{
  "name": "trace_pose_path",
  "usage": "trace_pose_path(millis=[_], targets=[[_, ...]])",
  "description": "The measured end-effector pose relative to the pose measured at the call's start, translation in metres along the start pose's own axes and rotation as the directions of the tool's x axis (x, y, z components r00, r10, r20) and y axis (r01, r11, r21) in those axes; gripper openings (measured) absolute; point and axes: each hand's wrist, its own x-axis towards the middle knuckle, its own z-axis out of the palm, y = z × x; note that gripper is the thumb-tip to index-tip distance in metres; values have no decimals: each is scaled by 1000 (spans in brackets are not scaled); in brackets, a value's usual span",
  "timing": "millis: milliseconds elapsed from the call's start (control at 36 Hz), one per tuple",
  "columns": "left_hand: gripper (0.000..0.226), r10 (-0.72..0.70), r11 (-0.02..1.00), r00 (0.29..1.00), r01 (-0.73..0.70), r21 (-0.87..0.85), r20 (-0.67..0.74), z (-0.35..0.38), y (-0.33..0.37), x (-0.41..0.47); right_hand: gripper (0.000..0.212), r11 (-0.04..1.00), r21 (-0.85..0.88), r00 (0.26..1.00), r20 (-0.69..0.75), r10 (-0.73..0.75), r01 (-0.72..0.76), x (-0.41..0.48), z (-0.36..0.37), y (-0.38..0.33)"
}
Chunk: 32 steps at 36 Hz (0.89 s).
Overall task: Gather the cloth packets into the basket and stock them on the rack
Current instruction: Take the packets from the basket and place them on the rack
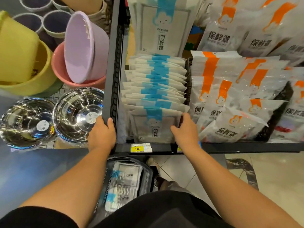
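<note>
rack (113, 66) — packets (156, 89) upright, row front-to-back

This is a shop, in a housewares aisle. Just below centre, toward 6 o'clock, a yellow price tag (141, 148) reading 3.00 sits on the front rail of a black rack (246, 147). Identical blue-striped cloth packets (156, 89) stand filed toward 12 o'clock, with orange-striped bagged packs (230, 89) at 3 o'clock. Nested plastic basins (82, 46) at 10 o'clock and stickered steel bowls (77, 112) at 9 o'clock are stocked in multiples. A shopping basket (148, 180) sits at 6 o'clock.
</note>
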Motion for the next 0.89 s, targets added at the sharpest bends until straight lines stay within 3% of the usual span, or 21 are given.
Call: trace_pose_path(millis=[56,83,139,194,222,250,278,333,389,472,556,639,694,750,806,833,861,889], targets=[[40,-4,1000,1000,4,3,2,0,0,0,53,990,101,987,-137,-83,97,-9,-4,-4],[40,-5,1000,1000,5,3,2,0,0,0,54,972,95,952,-240,-188,216,-14,-6,-8],[39,-5,1000,1000,5,4,7,0,0,0,47,864,-13,795,-382,-470,504,-22,-6,-14],[39,-7,1000,1000,7,8,16,0,-1,1,38,720,-119,670,-287,-684,684,-25,1,-18],[39,-8,1000,1000,7,12,20,1,-1,2,33,666,-143,653,-134,-746,732,-24,5,-22],[39,-8,1000,1000,8,19,21,1,0,2,30,656,-131,667,80,-741,744,-20,9,-28],[39,-11,1000,1000,11,27,23,1,0,2,28,702,-130,700,317,-640,701,-15,13,-35],[38,-20,999,999,19,30,30,0,2,2,40,838,-233,695,685,-219,494,-1,27,-43],[36,-31,999,999,30,26,42,-1,3,2,61,867,-365,577,809,115,338,11,42,-46],[38,-51,998,998,49,30,41,0,3,3,68,841,-455,437,846,305,294,27,55,-48],[38,-49,999,998,48,20,35,1,2,3,67,856,-433,299,888,350,284,42,68,-41],[44,-61,998,997,60,15,41,0,3,3,123,907,-409,240,895,377,99,57,81,-24],[47,-57,998,998,56,16,39,-1,5,2,102,902,-429,217,885,412,37,63,72,-39],[47,-61,998,997,60,17,43,-2,6,1,72,925,-365,304,898,320,103,77,59,-53],[46,-69,998,997,69,6,47,-3,6,1,75,949,-314,407,871,274,33,98,56,-54],[45,-68,998,997,68,0,45,-3,6,1,86,964,-263,378,889,257,-36,113,64,-43],[46,-69,998,997,69,-2,45,-3,6,1,96,977,-214,340,920,196,17,118,69,-39],[47,-73,997,996,73,3,47,-2,6,1,96,993,-115,354,929,110,-8,120,68,-38]])
